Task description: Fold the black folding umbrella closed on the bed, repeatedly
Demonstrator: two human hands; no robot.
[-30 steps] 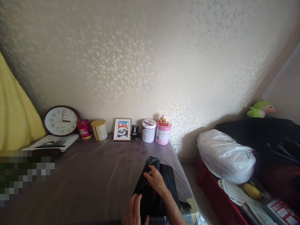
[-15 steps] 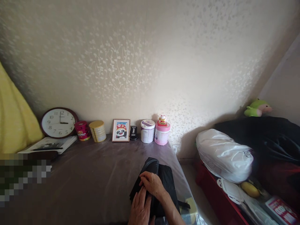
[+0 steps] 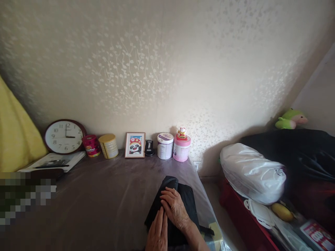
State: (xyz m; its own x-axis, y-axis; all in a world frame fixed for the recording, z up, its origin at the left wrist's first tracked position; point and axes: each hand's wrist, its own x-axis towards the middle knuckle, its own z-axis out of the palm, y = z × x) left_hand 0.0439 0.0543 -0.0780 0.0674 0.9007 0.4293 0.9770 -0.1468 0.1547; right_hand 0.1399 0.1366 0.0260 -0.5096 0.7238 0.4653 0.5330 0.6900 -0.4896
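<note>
A folded black fabric bundle (image 3: 187, 197) with a short dark strap (image 3: 206, 230) at its right lies near the table's front edge; its exact kind I cannot tell. My left hand (image 3: 157, 230) rests flat on its left part, fingers stretched out and side by side. Across the middle lies my right hand (image 3: 176, 209), its fingers extended to the left and pressed onto the fabric. The right fingertips come close to the left ones. Both palms are hidden.
Along the wall stand a clock (image 3: 64, 137), a red tin (image 3: 91, 146), a yellow tin (image 3: 109, 146), a panda picture (image 3: 135, 145), and two tubs, the pink one (image 3: 181, 151) topped by a lucky cat (image 3: 182, 132). Right of the table is a red container (image 3: 235, 205) with a white bag (image 3: 251, 174).
My right hand has flattened from a loosely curled shape, its fingers now stretched over the fabric. My left fingers have drawn closer together. The bundle stays in place.
</note>
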